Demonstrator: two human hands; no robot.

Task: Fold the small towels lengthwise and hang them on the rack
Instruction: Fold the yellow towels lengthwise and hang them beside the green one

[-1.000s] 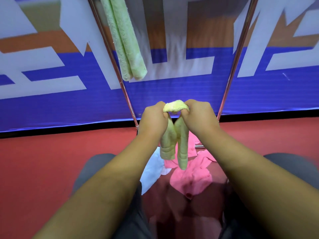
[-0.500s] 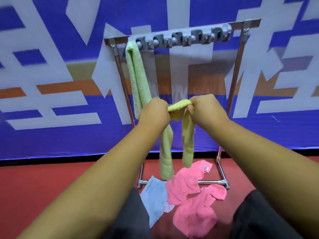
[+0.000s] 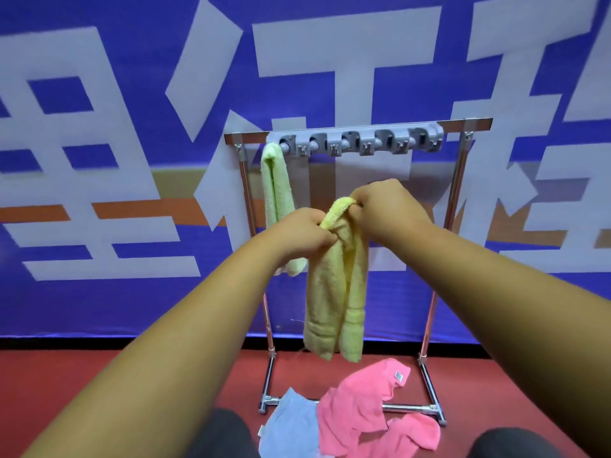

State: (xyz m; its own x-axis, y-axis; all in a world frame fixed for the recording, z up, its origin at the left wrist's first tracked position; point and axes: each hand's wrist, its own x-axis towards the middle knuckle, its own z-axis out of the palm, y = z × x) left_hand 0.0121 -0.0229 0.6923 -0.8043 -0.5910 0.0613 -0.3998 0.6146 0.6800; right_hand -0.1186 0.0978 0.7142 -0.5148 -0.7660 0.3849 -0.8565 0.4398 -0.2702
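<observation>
I hold a yellow towel, folded into a narrow strip and doubled over, with both ends hanging down. My left hand and my right hand both grip its top fold, the right a little higher. Behind them stands the metal rack with a grey row of clips on its top bar. A light green folded towel hangs from the leftmost clip. My hands are below the clip row, in front of the rack's middle.
On the red floor at the rack's base lie a pink towel, another pink towel and a light blue towel. A blue banner wall stands right behind the rack. My knees show at the bottom edge.
My view has tilted up, so the whole rack top shows. Both hands have lifted the yellow towel higher and toward the clips, and the right hand now sits above the left.
</observation>
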